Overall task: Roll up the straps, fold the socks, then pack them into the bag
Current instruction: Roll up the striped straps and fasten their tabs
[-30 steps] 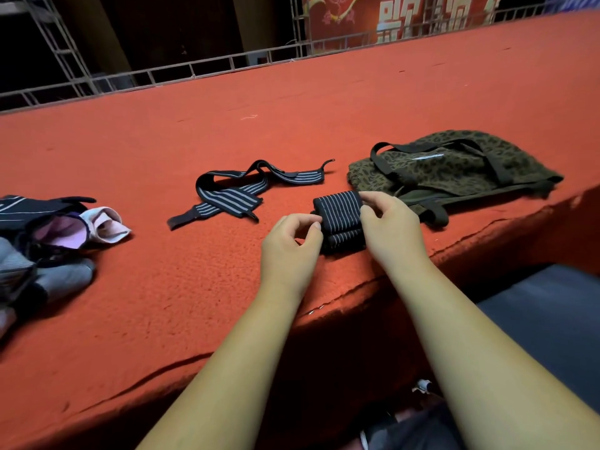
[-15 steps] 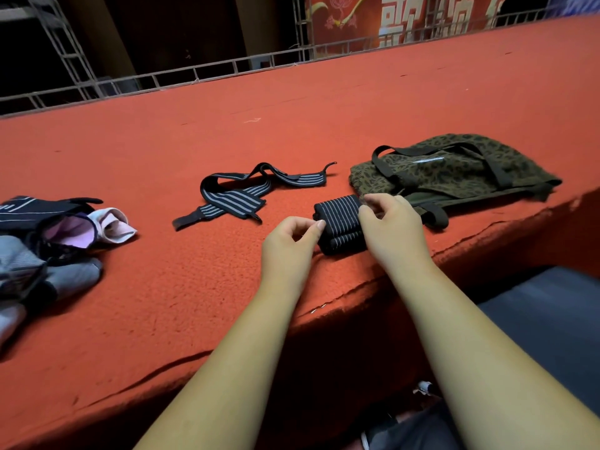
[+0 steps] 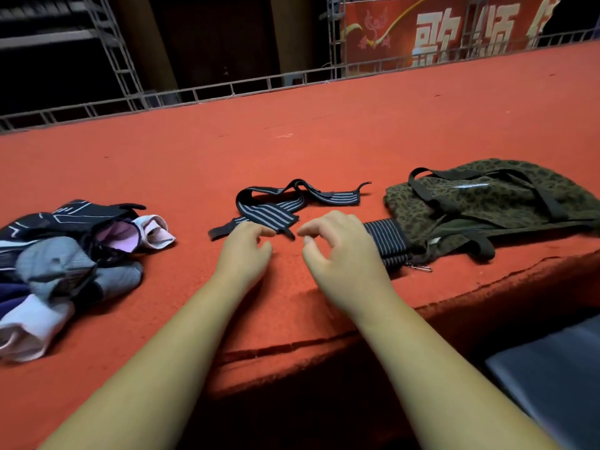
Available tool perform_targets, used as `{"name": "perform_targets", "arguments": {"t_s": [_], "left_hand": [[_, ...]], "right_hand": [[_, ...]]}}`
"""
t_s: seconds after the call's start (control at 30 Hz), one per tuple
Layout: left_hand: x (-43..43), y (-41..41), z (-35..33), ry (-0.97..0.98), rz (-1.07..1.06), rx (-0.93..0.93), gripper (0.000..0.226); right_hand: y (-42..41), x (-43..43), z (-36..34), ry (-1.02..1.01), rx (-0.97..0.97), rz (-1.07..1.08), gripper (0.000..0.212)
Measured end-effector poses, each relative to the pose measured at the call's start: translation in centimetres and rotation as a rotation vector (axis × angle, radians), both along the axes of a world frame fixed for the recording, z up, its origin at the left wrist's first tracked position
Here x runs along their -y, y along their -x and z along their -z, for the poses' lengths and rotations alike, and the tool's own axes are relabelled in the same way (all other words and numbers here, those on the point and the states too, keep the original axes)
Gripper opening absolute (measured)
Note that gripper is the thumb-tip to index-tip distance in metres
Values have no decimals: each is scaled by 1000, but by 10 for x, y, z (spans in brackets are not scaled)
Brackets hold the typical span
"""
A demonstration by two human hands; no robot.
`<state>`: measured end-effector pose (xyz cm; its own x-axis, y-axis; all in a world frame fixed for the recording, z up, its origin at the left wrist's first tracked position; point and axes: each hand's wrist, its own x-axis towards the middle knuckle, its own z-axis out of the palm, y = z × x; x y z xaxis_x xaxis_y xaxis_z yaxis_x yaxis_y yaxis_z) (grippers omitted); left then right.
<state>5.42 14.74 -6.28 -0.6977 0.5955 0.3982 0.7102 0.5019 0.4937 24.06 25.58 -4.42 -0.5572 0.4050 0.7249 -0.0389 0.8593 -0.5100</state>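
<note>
Roll (image 3: 388, 241) lay just beside the bag (image 3: 487, 203); leftward, left hand (image 3: 243, 251) and right hand (image 3: 337, 251) hovered, fingers loosely curled (empty), seemingly about to pinch the strap (image 3: 269, 216).

The right hand (image 3: 337, 251) covers much of the rolled strap (image 3: 388, 237). The sock pile (image 3: 58, 264) runs off the left edge and the bag (image 3: 487, 203) off the right. A metal clip (image 3: 421, 267) by the bag is too small to make out. The lettering on the banner (image 3: 373, 34) is cut off at the top.
</note>
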Motion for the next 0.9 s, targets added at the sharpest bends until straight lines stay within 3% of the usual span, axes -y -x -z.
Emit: {"name": "perform_targets", "arguments": {"t_s": [0.13, 0.23, 0.47, 0.67, 0.9], "left_hand": [[9, 39, -3, 178, 29, -48, 32], [3, 56, 4, 309, 96, -96, 34], [-34, 79, 15, 277, 24, -89, 47], [-54, 87, 28, 233, -7, -210, 26], [-33, 97, 31, -4, 72, -111, 12]], "right_hand": [[34, 4, 21, 121, 327, -26, 25], [52, -1, 29, 212, 468, 29, 28], [74, -10, 48, 318, 448, 161, 24], [75, -15, 54, 326, 416, 164, 22], [75, -13, 47, 471, 303, 129, 24]]}}
